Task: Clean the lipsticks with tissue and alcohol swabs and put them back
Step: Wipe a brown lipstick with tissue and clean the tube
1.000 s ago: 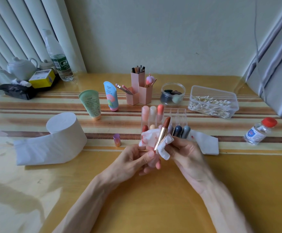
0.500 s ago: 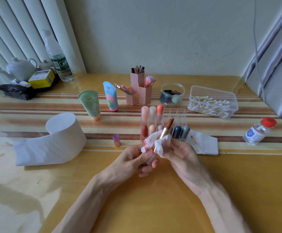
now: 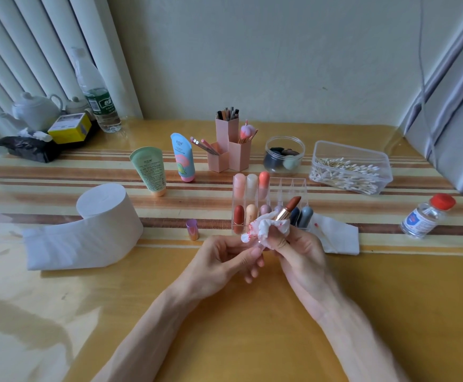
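An open lipstick (image 3: 289,206) with a brown-red bullet and rose-gold tube points up and to the right. My left hand (image 3: 226,260) grips its lower end. My right hand (image 3: 298,252) pinches a crumpled, red-stained tissue (image 3: 263,228) around the tube's gold collar. Just behind stands the clear lipstick organizer (image 3: 293,186) with several capped lipsticks in it. The lipstick's purple cap (image 3: 192,229) stands on the table to the left. A folded tissue (image 3: 338,235) with red spots lies to the right.
A tissue roll (image 3: 98,216) lies at left. A clear box of cotton swabs (image 3: 349,168) and a red-capped alcohol bottle (image 3: 426,215) sit at right. Two cream tubes (image 3: 149,170), pink brush holders (image 3: 229,148), a sponge jar (image 3: 284,155), a water bottle (image 3: 98,100) and a teapot (image 3: 36,108) stand behind.
The lipstick has tilted further to the right and shifted right. The stained tissue has slid along the tube under my right fingers.
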### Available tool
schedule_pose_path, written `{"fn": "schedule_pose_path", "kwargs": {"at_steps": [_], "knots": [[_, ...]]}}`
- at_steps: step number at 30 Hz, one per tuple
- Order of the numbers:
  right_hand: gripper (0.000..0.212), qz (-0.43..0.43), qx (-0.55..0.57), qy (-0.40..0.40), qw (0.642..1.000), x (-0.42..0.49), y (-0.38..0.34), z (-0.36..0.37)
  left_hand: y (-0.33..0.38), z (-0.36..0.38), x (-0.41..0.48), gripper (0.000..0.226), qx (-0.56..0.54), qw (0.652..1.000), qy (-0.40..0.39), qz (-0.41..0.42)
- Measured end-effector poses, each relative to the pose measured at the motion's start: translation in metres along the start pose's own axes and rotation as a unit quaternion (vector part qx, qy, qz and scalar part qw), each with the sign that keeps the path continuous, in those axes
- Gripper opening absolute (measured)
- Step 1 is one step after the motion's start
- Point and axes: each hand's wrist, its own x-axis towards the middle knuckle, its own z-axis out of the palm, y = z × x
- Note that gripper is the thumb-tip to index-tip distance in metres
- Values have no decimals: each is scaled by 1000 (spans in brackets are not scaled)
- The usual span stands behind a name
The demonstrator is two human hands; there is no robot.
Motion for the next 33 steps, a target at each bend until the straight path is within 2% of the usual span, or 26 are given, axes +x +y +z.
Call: {"fn": "schedule_pose_path", "kwargs": {"at_steps": [5, 12, 15, 19, 22, 25, 30, 33], "knots": [[34, -14, -26, 51, 998, 1, 3, 0, -8, 2, -1, 19, 78, 991, 98, 34], [35, -14, 26, 41, 999, 1, 0, -7, -3, 2, 1, 31, -26, 999, 32, -8], [51, -20, 2, 58, 998, 1, 2, -5, -6, 4, -1, 23, 2, 996, 84, 25], [37, -20, -2, 85, 996, 2, 2, -4, -8, 11, -2, 24, 39, 988, 148, 34], [31, -41, 11, 57, 997, 0, -1, -5, 0, 9, -2, 33, -13, 995, 97, -8], [43, -46, 0, 41, 998, -1, -2, -3, 5, 5, -3, 38, -29, 998, 50, -20], [42, -57, -15, 55, 997, -1, 0, 1, 1, 3, -4, 18, 42, 992, 116, 28], [35, -61, -15, 37, 997, -3, -3, 0, 3, 5, -4, 26, -7, 997, 74, 2]]}}
